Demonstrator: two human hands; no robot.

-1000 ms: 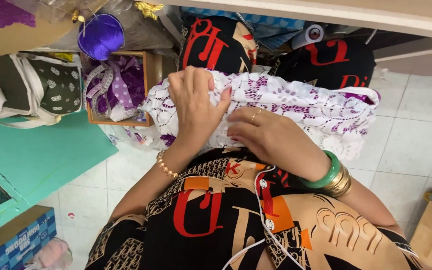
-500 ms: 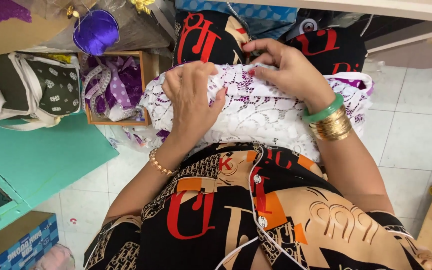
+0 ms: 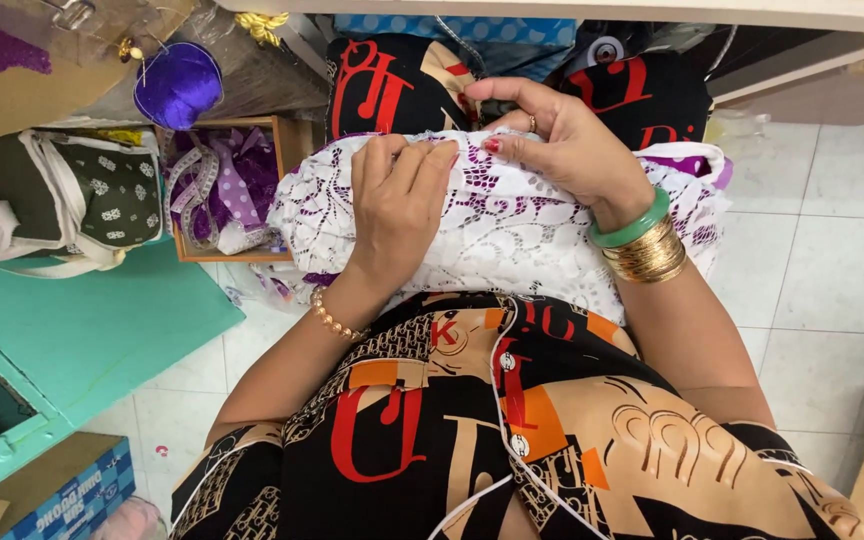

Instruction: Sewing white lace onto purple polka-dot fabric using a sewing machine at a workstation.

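Observation:
A piece of white lace cloth (image 3: 512, 235) over purple fabric lies across my lap. My left hand (image 3: 397, 200) rests flat on the left part of the lace, fingers together, pressing it down. My right hand (image 3: 562, 140) is at the far edge of the lace, its fingers curled and pinching the cloth near the left hand's fingertips. A green bangle and gold bangles (image 3: 642, 240) sit on my right wrist, a bead bracelet (image 3: 332, 318) on my left.
A wooden box (image 3: 227, 190) with purple ribbons stands to the left on the tiled floor. Beside it lies a dark bag (image 3: 102, 195), above it a purple pouf (image 3: 177, 85). A teal board (image 3: 82, 320) and a cardboard box (image 3: 62, 490) are at lower left.
My right hand has moved from the near side of the lace up to its far edge and closed on it. My left hand stays pressed on the cloth.

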